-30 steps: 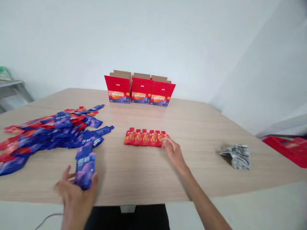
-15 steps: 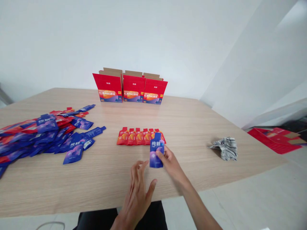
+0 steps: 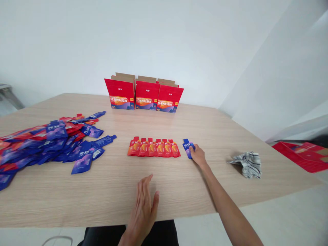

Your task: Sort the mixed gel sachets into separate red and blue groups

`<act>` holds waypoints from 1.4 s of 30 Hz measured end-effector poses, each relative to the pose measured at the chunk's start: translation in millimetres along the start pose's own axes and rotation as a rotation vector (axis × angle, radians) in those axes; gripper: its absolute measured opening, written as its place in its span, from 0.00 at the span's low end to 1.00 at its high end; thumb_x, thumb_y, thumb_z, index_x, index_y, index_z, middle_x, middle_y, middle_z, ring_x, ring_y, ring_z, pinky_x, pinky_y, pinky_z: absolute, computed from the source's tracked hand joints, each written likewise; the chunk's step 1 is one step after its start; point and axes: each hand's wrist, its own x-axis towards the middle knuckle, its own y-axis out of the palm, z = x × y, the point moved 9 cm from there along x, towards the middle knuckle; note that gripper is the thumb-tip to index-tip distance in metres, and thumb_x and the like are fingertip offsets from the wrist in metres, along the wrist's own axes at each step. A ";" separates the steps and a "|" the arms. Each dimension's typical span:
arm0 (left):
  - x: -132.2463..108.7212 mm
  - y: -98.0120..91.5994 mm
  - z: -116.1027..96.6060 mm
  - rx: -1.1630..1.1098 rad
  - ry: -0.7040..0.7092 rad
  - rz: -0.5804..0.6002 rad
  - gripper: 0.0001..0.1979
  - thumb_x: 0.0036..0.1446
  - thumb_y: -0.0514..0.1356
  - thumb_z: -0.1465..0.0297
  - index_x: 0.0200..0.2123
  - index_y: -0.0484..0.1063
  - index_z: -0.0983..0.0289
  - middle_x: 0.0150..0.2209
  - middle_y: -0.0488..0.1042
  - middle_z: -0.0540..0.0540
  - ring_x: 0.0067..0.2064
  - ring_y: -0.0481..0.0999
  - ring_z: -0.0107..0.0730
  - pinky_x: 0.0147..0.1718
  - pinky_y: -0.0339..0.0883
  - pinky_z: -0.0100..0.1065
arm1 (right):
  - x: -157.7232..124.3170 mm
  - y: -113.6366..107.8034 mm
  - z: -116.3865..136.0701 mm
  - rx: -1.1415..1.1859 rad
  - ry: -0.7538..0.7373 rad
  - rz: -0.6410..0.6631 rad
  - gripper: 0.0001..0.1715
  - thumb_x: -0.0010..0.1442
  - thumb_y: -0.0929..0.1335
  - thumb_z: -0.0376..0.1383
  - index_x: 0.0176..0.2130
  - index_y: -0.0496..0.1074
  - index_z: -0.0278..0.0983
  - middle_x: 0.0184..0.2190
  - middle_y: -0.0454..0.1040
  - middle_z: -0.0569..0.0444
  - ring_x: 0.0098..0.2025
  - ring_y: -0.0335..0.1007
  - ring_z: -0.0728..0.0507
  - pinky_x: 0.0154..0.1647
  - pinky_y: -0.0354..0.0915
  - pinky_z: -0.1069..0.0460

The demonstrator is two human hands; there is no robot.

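My right hand (image 3: 198,155) grips a blue spouted pouch (image 3: 188,147) by its right side, low over the table to the right of a row of red pouches (image 3: 151,148). The red ones overlap side by side, with their necks pointing away from me. Fingers apart and thumb out, my left hand (image 3: 146,201) holds nothing near the table's front edge. On the left lies a loose heap of blue and red pouches (image 3: 58,143), with one blue pouch (image 3: 83,159) at its near right side.
Three red cartons (image 3: 145,94) stand with raised flaps at the back of the wooden table (image 3: 107,198). A crumpled striped cloth (image 3: 247,164) lies on the right. Beyond the right edge is a red box (image 3: 299,155). A white wall (image 3: 164,37) rises behind.
My right hand has carried the blue pouch from in front of the row's right end to beyond it, rightward and away from me. My left hand has drawn back slightly. The view has shifted a little.
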 end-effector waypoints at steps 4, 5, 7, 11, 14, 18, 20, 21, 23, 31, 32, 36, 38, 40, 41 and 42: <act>0.9 -0.6 3.1 0.000 -0.018 -0.022 0.23 0.75 0.49 0.64 0.69 0.56 0.63 0.62 0.71 0.66 0.64 0.73 0.46 0.61 0.73 0.53 | -8.7 7.9 6.3 -0.075 0.011 -0.002 0.23 0.73 0.62 0.40 0.61 0.71 0.34 0.58 0.75 0.39 0.63 0.68 0.33 0.64 0.59 0.41; 0.8 -0.6 3.9 0.002 -0.024 -0.027 0.23 0.75 0.49 0.65 0.70 0.56 0.64 0.62 0.71 0.66 0.64 0.73 0.46 0.61 0.73 0.53 | -9.9 8.1 6.8 -0.087 0.019 -0.003 0.23 0.73 0.62 0.40 0.62 0.70 0.34 0.58 0.75 0.38 0.63 0.68 0.32 0.65 0.59 0.41; 0.4 0.2 4.9 0.006 -0.031 -0.032 0.24 0.75 0.49 0.64 0.70 0.56 0.64 0.62 0.71 0.66 0.64 0.73 0.46 0.60 0.74 0.53 | -12.1 7.2 6.8 -0.106 0.038 -0.006 0.24 0.74 0.61 0.39 0.63 0.69 0.33 0.59 0.74 0.38 0.64 0.67 0.32 0.65 0.58 0.41; -0.9 2.6 8.1 -0.004 -0.065 -0.036 0.25 0.75 0.49 0.64 0.71 0.55 0.63 0.61 0.71 0.65 0.64 0.72 0.46 0.61 0.72 0.55 | -16.4 5.0 6.9 -0.125 0.065 -0.013 0.24 0.73 0.59 0.35 0.64 0.68 0.34 0.60 0.73 0.39 0.63 0.67 0.33 0.64 0.58 0.40; -0.9 4.3 8.5 -0.010 -0.065 -0.034 0.25 0.75 0.49 0.65 0.71 0.54 0.63 0.61 0.70 0.66 0.64 0.71 0.47 0.61 0.72 0.57 | -17.2 4.9 7.5 -0.128 0.077 -0.019 0.25 0.72 0.59 0.32 0.64 0.67 0.34 0.60 0.73 0.37 0.63 0.67 0.32 0.64 0.58 0.39; -0.2 3.9 7.5 -0.008 -0.043 -0.046 0.26 0.75 0.50 0.63 0.71 0.54 0.62 0.61 0.70 0.65 0.64 0.72 0.49 0.60 0.72 0.60 | -13.1 7.1 7.3 -0.116 0.086 -0.030 0.26 0.72 0.58 0.32 0.65 0.66 0.34 0.60 0.73 0.36 0.63 0.67 0.32 0.64 0.58 0.38; 0.1 2.6 7.2 -0.003 -0.042 -0.056 0.26 0.74 0.50 0.63 0.71 0.54 0.61 0.61 0.71 0.65 0.63 0.73 0.49 0.60 0.73 0.59 | -10.1 7.8 6.2 -0.107 0.089 -0.036 0.26 0.72 0.58 0.32 0.65 0.66 0.34 0.59 0.73 0.36 0.62 0.67 0.32 0.63 0.58 0.38; 0.2 2.1 7.2 0.001 -0.046 -0.059 0.25 0.74 0.50 0.64 0.71 0.54 0.61 0.61 0.71 0.65 0.63 0.73 0.48 0.60 0.73 0.57 | -8.5 7.2 5.3 -0.101 0.088 -0.040 0.26 0.72 0.58 0.32 0.65 0.66 0.34 0.58 0.74 0.37 0.62 0.68 0.33 0.63 0.59 0.39; 0.1 1.6 7.1 0.015 -0.051 -0.058 0.25 0.74 0.50 0.65 0.71 0.55 0.62 0.60 0.72 0.65 0.63 0.74 0.48 0.61 0.73 0.55 | -4.9 2.1 1.5 -0.088 0.085 -0.050 0.27 0.72 0.56 0.32 0.65 0.67 0.35 0.57 0.75 0.39 0.60 0.69 0.34 0.62 0.61 0.40; -2.7 3.0 8.4 0.027 -0.023 -0.041 0.25 0.75 0.50 0.63 0.71 0.54 0.61 0.61 0.72 0.64 0.64 0.74 0.47 0.62 0.71 0.58 | 16.0 -84.5 -78.3 -0.264 0.000 -0.408 0.32 0.66 0.61 0.38 0.64 0.72 0.28 0.69 0.60 0.29 0.73 0.50 0.24 0.68 0.52 0.29; -2.9 2.8 8.9 0.029 -0.029 -0.041 0.25 0.75 0.50 0.63 0.71 0.54 0.61 0.61 0.72 0.63 0.63 0.74 0.46 0.62 0.71 0.56 | 18.9 -91.4 -99.4 -0.305 0.016 -0.421 0.33 0.64 0.62 0.38 0.62 0.74 0.26 0.70 0.59 0.27 0.74 0.48 0.22 0.68 0.51 0.27; -2.9 2.5 9.8 0.029 -0.056 -0.037 0.25 0.75 0.50 0.63 0.71 0.55 0.60 0.61 0.72 0.63 0.63 0.74 0.45 0.61 0.72 0.54 | 25.4 -112.3 -188.9 -0.337 0.119 -0.428 0.31 0.61 0.60 0.39 0.49 0.82 0.25 0.59 0.71 0.22 0.69 0.56 0.19 0.63 0.54 0.22; -2.6 2.4 9.9 0.018 -0.062 -0.038 0.25 0.75 0.49 0.62 0.71 0.54 0.61 0.61 0.72 0.64 0.62 0.74 0.46 0.61 0.72 0.56 | 24.5 -125.5 -223.6 -0.296 0.134 -0.466 0.29 0.58 0.59 0.39 0.44 0.83 0.29 0.52 0.76 0.23 0.65 0.63 0.18 0.59 0.56 0.20; -2.5 3.3 10.1 -0.001 -0.067 -0.031 0.26 0.75 0.49 0.61 0.71 0.53 0.61 0.60 0.72 0.64 0.62 0.75 0.47 0.61 0.72 0.57 | 22.5 -138.5 -252.3 -0.274 0.157 -0.488 0.29 0.57 0.59 0.39 0.40 0.84 0.30 0.48 0.77 0.23 0.62 0.65 0.17 0.57 0.56 0.20; -2.6 3.9 10.4 -0.013 -0.071 -0.025 0.26 0.75 0.49 0.61 0.72 0.53 0.61 0.59 0.72 0.64 0.61 0.75 0.46 0.61 0.72 0.57 | 21.7 -143.9 -264.2 -0.275 0.164 -0.484 0.28 0.56 0.59 0.40 0.39 0.84 0.30 0.47 0.77 0.22 0.62 0.65 0.17 0.57 0.56 0.20; -2.9 4.4 10.4 -0.025 -0.075 -0.021 0.26 0.75 0.49 0.62 0.72 0.53 0.61 0.58 0.72 0.63 0.60 0.75 0.46 0.61 0.72 0.57 | 21.0 -148.7 -274.8 -0.280 0.171 -0.477 0.28 0.56 0.59 0.40 0.38 0.84 0.30 0.47 0.77 0.21 0.62 0.66 0.17 0.57 0.56 0.21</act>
